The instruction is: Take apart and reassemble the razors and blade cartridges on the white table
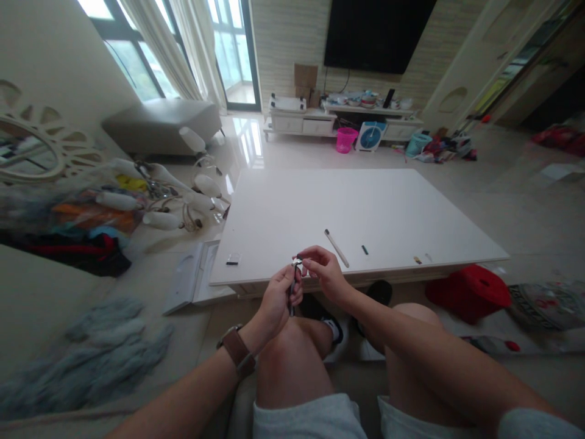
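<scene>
My left hand point(280, 292) is wrapped round a slim dark-handled tool point(291, 305), its handle pointing down toward my knee. A shiny silver head point(297, 262) tops the tool, just past the table's near edge. My right hand point(325, 273) has its fingers bent and pinched at that head; exactly what they grip is too small to make out. To the right of my hands lies a pale stick with a dark end point(337, 248), like a toothbrush. Beyond it is a small dark green piece point(364, 250). A small black strip point(232, 263) beside clear plastic lies on the left.
The white table point(329, 195) spans the view before my knees. Near its right front edge sit a small yellowish-black piece point(417, 260) and a clear bit point(428, 257). A red stool point(470, 292) stands right; a lamp with white shades point(162, 221) lies left.
</scene>
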`<state>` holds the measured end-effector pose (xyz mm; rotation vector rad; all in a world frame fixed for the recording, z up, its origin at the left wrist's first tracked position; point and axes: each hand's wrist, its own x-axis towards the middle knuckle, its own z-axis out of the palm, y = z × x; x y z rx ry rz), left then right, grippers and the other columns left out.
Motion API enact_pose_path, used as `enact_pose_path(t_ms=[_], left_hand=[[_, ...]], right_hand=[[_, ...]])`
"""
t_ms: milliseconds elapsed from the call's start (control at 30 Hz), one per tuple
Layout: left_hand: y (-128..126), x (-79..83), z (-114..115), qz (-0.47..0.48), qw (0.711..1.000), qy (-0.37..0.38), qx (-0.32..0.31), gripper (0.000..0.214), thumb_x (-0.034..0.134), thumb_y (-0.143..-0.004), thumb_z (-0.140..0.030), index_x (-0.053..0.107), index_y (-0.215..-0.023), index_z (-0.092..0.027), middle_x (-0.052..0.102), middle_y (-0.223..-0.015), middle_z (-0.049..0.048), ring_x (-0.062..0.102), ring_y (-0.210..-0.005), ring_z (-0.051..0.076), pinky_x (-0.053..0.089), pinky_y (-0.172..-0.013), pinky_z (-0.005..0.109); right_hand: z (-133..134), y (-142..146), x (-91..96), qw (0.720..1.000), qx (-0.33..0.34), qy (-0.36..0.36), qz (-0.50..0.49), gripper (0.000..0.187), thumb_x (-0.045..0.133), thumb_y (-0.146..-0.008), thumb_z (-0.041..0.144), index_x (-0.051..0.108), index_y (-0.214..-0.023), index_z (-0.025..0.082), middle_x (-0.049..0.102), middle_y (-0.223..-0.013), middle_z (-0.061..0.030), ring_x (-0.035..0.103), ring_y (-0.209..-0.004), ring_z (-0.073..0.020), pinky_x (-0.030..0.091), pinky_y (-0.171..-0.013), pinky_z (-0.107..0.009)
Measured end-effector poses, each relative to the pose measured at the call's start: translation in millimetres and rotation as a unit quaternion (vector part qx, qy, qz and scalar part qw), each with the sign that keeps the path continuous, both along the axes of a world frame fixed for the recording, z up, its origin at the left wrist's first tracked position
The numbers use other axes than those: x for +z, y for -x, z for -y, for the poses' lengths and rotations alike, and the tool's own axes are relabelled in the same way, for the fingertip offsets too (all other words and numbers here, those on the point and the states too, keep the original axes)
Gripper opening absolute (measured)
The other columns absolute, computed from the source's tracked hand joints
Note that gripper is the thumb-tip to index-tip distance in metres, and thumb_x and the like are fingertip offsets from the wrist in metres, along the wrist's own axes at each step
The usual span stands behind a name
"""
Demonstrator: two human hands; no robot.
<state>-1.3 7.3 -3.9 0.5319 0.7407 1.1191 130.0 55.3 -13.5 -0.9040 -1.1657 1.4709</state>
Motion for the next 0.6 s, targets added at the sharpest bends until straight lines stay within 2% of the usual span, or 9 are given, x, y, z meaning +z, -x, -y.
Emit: enact_pose_path(t_ms=[233, 600], left_hand=[[0.9, -0.2, -0.6, -0.004, 1.0, -0.012, 0.002, 0.039, 0.071, -0.081, -0.047, 0.05, -0.074, -0.016, 0.039, -0.054, -0.0071, 0.027, -0.04, 0.002, 0.019, -0.04, 0.015], [0.7, -2.6, 0.0, -0.047, 0.999, -0.024, 0.014, 0.042, 0.071, -0.079, -0.053, 0.05, -0.074, -0.016, 0.04, -0.054, -0.007, 0.028, -0.041, 0.002, 0.018, -0.04, 0.015]], right_hand=[[-1.1, -1.3, -2.1, 1.0, 0.022, 0.007, -0.01, 0.026, 0.075, -0.076, 0.035, 0.072, -0.098, 0.021, 0.074, -0.092, -0.0049, 0.056, -0.057, -0.0096, 0.032, -0.047, -0.021], [-0.1, -4.3, -0.5, 1.0, 0.007, -0.009, 0.023, 0.026, 0.078, -0.073, 0.036, 0.074, -0.092, 0.019, 0.067, -0.066, -0.0001, 0.056, -0.055, -0.0111, 0.036, -0.051, -0.023]])
